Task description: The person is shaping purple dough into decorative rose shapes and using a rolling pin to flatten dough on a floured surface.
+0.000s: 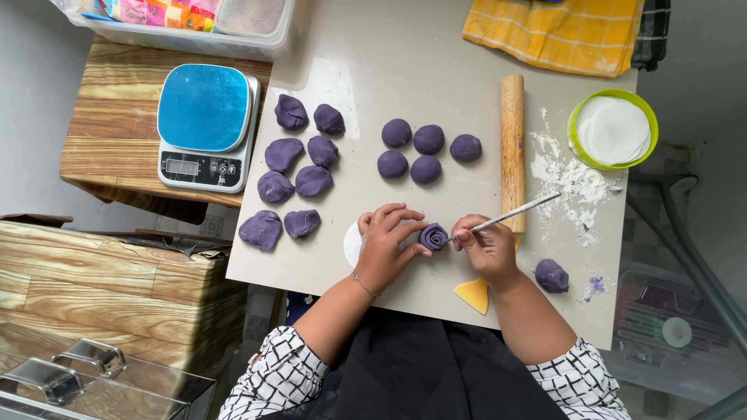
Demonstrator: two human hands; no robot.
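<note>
My left hand cups a purple dough piece rolled into a rose shape on the grey board, fingers touching its left side. My right hand grips a thin white stick whose tip meets the rose's right edge. Under my left hand peeks a white round paper. A yellow scraper lies by my right wrist.
Several rough purple dough lumps lie at the left, smooth purple balls in the middle, one lump at the right. A wooden rolling pin, spilled flour, green bowl of white rounds, kitchen scale and yellow cloth surround.
</note>
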